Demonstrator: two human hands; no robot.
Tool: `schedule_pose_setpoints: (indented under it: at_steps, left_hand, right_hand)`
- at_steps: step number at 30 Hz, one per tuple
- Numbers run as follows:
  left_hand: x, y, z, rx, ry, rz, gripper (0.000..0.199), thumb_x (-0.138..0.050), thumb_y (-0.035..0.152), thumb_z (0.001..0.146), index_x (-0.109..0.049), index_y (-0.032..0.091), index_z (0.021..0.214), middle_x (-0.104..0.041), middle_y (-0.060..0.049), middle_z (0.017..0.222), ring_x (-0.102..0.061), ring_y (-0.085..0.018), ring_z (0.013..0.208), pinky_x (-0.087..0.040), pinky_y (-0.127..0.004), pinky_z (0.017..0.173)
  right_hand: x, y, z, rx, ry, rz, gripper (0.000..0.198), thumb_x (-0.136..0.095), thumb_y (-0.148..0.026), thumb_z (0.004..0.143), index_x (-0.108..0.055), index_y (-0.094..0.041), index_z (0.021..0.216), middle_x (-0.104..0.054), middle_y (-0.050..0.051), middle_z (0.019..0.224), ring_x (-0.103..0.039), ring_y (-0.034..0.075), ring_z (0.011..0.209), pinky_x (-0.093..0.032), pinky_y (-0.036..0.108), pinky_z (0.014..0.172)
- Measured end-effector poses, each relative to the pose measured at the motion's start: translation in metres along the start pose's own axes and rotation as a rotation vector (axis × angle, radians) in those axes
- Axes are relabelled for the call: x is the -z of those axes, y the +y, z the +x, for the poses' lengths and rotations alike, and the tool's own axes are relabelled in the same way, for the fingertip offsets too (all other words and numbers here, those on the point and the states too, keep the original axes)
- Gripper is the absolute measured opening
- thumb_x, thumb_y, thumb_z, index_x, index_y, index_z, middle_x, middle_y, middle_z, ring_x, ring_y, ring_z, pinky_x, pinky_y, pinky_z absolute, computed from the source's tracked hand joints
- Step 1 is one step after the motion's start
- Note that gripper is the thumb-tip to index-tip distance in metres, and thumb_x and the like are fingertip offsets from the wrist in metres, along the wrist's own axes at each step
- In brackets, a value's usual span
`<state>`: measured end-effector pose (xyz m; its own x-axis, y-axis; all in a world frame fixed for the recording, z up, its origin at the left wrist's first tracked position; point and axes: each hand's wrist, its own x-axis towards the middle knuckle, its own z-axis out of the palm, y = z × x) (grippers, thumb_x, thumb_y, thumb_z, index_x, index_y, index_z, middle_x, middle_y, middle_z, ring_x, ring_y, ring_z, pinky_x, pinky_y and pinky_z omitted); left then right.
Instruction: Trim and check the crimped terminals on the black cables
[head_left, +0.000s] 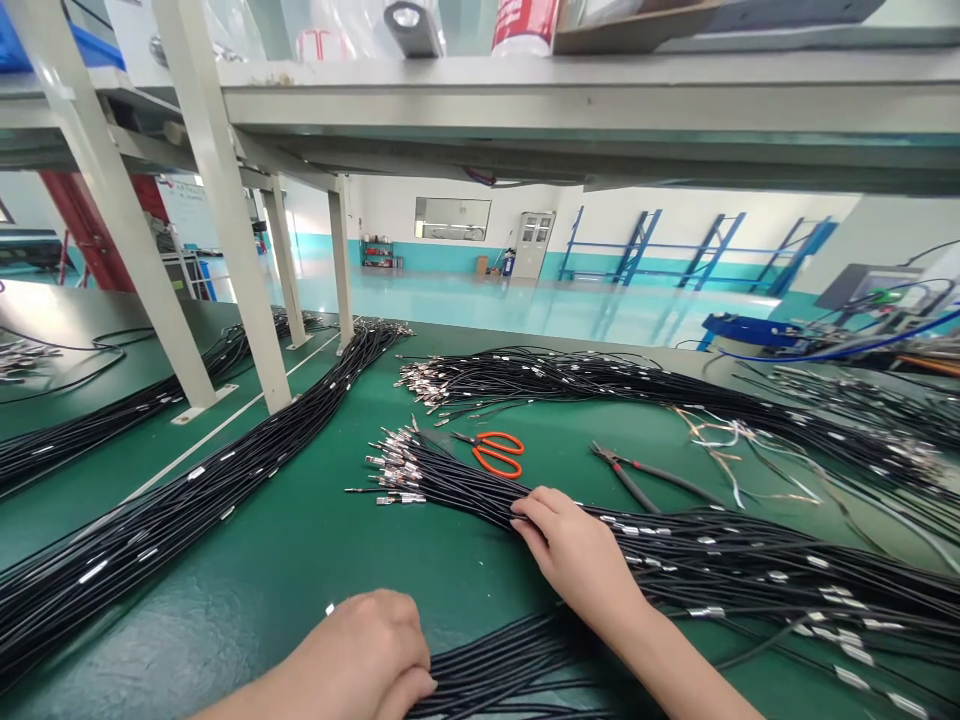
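Observation:
My right hand (pixel 576 545) is closed over a bundle of black cables (pixel 465 487), a short way behind its metal terminals (pixel 397 465). Thumb and fingertips press on the strands. At the near edge, my left hand (pixel 367 650) is curled on the end of a second black cable bundle (pixel 510 660); the ends inside that hand are hidden. White labels (pixel 637 530) mark many of the cables. Beyond the first bundle lie orange-handled scissors (pixel 499 453) and a pair of cutting pliers (pixel 622 470), neither touched by a hand.
Another terminal-ended bundle (pixel 555 372) lies farther back on the green table (pixel 315 540). Long cable bundles (pixel 247 460) run along the left, beside white shelf posts (pixel 225 210). A shelf (pixel 525 110) spans overhead. Loose pale strands (pixel 739 440) and a blue machine part (pixel 754 328) are at right.

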<state>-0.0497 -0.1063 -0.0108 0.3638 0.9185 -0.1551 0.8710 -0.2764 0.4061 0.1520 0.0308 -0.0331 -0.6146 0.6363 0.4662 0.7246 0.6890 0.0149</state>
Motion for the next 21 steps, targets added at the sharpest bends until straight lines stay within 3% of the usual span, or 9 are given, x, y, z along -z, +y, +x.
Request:
schedule_pose_setpoints:
  at_steps: [5, 9, 14, 16, 18, 21]
  left_hand:
    - [0.001, 0.003, 0.003, -0.03, 0.035, 0.042, 0.018, -0.047, 0.014, 0.078, -0.064, 0.017, 0.071, -0.061, -0.004, 0.079, -0.054, -0.016, 0.076, -0.04, -0.026, 0.071]
    - [0.002, -0.002, 0.003, -0.05, 0.126, -0.121, 0.023, -0.045, 0.017, 0.08, -0.063, 0.019, 0.065, -0.06, -0.001, 0.077, -0.052, -0.014, 0.076, -0.038, -0.024, 0.071]
    - [0.006, -0.014, 0.016, 0.012, 0.21, -0.373, 0.021, -0.048, 0.025, 0.078, -0.065, 0.018, 0.068, -0.061, 0.0, 0.071, -0.053, -0.013, 0.069, -0.038, -0.024, 0.066]
    - [0.012, -0.016, 0.026, 0.073, 0.287, -0.591, 0.018, -0.054, 0.028, 0.074, -0.064, 0.016, 0.064, -0.061, -0.001, 0.068, -0.053, -0.014, 0.067, -0.038, -0.025, 0.065]
    - [0.018, -0.016, 0.039, 0.166, 0.386, -0.976, 0.015, -0.061, 0.029, 0.07, -0.064, 0.015, 0.067, -0.062, -0.002, 0.068, -0.054, -0.014, 0.068, -0.041, -0.026, 0.066]
    - [0.021, -0.014, 0.064, 0.284, 0.504, -1.432, 0.024, -0.063, 0.034, 0.07, -0.061, 0.012, 0.08, -0.064, -0.009, 0.083, -0.058, -0.016, 0.076, -0.045, -0.028, 0.071]
  right_hand:
    - [-0.002, -0.003, 0.002, 0.025, -0.028, -0.031, 0.016, -0.042, -0.014, 0.082, -0.055, -0.019, 0.075, -0.056, 0.003, 0.075, -0.054, 0.016, 0.07, -0.041, 0.025, 0.054]
    - [-0.004, -0.001, 0.005, 0.047, -0.013, -0.021, 0.014, -0.042, -0.014, 0.082, -0.053, -0.019, 0.076, -0.056, 0.003, 0.075, -0.054, 0.016, 0.072, -0.041, 0.025, 0.056]
    - [0.001, 0.003, 0.005, 0.04, 0.142, -0.004, 0.017, -0.037, -0.016, 0.084, -0.051, -0.018, 0.075, -0.055, 0.003, 0.073, -0.053, 0.015, 0.067, -0.039, 0.024, 0.054]
    - [0.004, 0.003, 0.005, 0.041, 0.176, 0.014, 0.018, -0.036, -0.017, 0.084, -0.051, -0.018, 0.076, -0.056, 0.004, 0.074, -0.053, 0.015, 0.067, -0.04, 0.024, 0.056]
    - [0.007, 0.002, 0.003, 0.045, 0.172, 0.042, 0.018, -0.035, -0.016, 0.084, -0.051, -0.018, 0.077, -0.056, 0.004, 0.075, -0.054, 0.015, 0.068, -0.041, 0.025, 0.058]
    - [0.01, 0.0, 0.001, 0.057, 0.153, 0.081, 0.018, -0.035, -0.015, 0.084, -0.052, -0.018, 0.078, -0.057, 0.004, 0.076, -0.054, 0.016, 0.069, -0.042, 0.025, 0.06]
